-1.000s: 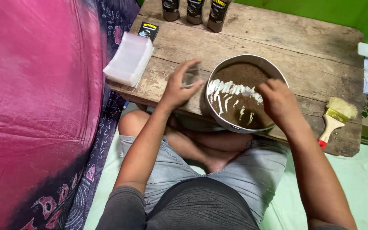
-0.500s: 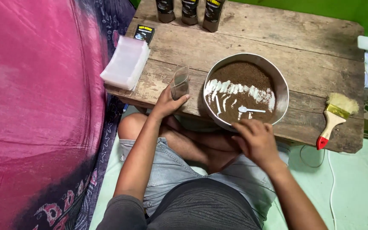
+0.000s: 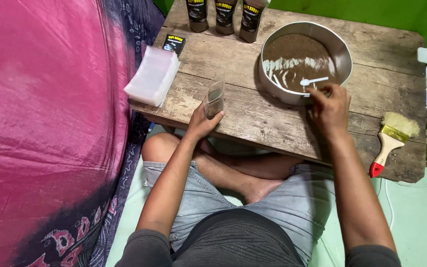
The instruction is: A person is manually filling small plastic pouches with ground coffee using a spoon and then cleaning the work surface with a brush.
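My left hand (image 3: 201,122) holds a small clear plastic pouch (image 3: 215,98) with brown powder in its lower part, standing upright on the wooden table (image 3: 253,111). My right hand (image 3: 330,106) touches the near rim of a round metal pan (image 3: 340,47) that holds brown powder and white streaks. A small white spoon (image 3: 313,80) lies in the pan just beyond my fingers. Whether those fingers pinch the rim or only press on it is hidden.
A stack of clear plastic bags (image 3: 153,76) lies at the table's left edge by a pink cloth (image 3: 45,113). Three dark packets (image 3: 225,14) stand at the far edge, a flat one (image 3: 173,42) lies nearby. A brush (image 3: 390,141) rests at the right.
The pan has shifted from the table's near edge to farther back and right, with my right hand following onto its rim. My left hand has set the pouch upright on the table.
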